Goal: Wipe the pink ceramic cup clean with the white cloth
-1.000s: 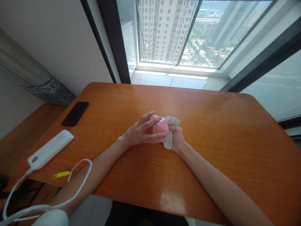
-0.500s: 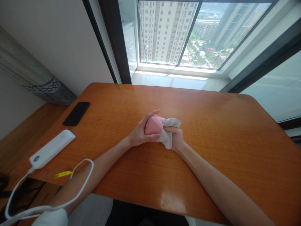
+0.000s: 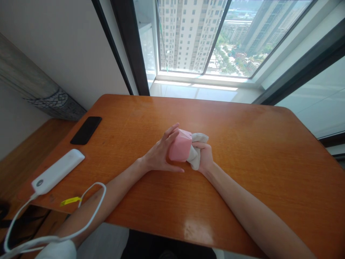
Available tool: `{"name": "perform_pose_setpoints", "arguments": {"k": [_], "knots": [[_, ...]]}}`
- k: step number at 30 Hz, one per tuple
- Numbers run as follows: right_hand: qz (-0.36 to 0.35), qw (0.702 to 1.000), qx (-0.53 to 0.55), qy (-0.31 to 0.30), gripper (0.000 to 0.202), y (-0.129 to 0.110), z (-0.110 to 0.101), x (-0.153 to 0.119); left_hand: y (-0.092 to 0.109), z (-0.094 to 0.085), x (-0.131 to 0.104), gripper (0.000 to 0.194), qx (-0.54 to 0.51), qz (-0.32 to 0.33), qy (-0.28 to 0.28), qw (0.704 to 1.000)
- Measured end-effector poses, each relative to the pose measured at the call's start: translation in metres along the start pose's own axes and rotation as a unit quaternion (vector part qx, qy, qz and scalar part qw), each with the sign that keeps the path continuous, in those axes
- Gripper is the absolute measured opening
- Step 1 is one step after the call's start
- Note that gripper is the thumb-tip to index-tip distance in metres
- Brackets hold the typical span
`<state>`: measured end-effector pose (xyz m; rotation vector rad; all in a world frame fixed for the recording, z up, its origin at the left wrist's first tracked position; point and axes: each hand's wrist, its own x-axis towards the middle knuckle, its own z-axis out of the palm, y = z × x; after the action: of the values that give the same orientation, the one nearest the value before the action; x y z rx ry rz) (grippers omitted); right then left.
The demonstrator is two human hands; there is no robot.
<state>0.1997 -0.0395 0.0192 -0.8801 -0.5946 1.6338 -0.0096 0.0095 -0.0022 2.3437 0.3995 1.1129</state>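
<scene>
counter [image 3: 242, 172]: big orange wood top with rounded corners. The far edge runs along under the window, the near edge is right at the person's body, and the right side runs out of frame. Loads of bare surface on the right and far side, so there's plenty of room to move there.
window [image 3: 205, 36]: just past the far edge, tower blocks outside, dark frame posts on either side.
white cable [image 3: 91, 205]: loops over the near left edge of the counter and crosses the left forearm, so it's kinda in the way on that side.
white power bank [image 3: 58, 171]: lies angled near the left edge, cable plugged into its near end.
black phone [image 3: 86, 130]: flat on the far left part, well apart from the hands.
left hand [image 3: 159, 154]: about mid-counter, fingers [image 3: 171, 131] curled round the left side of the pink block, thumb underneath, gripping it.
right hand [image 3: 205, 156]: just right of the block, closed around the cloth.
pink block [image 3: 180, 145]: faceted pink thing held between both hands, just above the counter near the middle.
white cloth [image 3: 195, 153]: bunched up, pressed against the block's right side.
yellow tag [image 3: 70, 200]: small tag on the cable near the near left edge.
</scene>
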Motion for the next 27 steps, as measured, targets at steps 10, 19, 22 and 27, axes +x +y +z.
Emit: {"name": "perform_pose_setpoints", "arguments": {"k": [10, 19, 22, 27], "knots": [[0.043, 0.999, 0.003, -0.016, 0.013, -0.001, 0.003, -0.001, -0.006, -0.008, 0.003, 0.116, 0.193, 0.161, 0.005, 0.968], [0.046, 0.999, -0.011, -0.014, 0.012, -0.001, 0.003, 0.000, 0.005, -0.006, 0.004, 0.117, 0.151, 0.063, 0.001, 0.986], [0.036, 0.999, -0.018, -0.015, 0.012, -0.002, 0.003, 0.001, 0.009, -0.005, 0.005, 0.119, 0.135, 0.014, -0.008, 0.991], [0.026, 1.000, -0.009, 0.005, 0.014, -0.001, 0.003, 0.001, 0.018, -0.005, 0.008, 0.118, 0.090, -0.055, -0.016, 0.994]]}}
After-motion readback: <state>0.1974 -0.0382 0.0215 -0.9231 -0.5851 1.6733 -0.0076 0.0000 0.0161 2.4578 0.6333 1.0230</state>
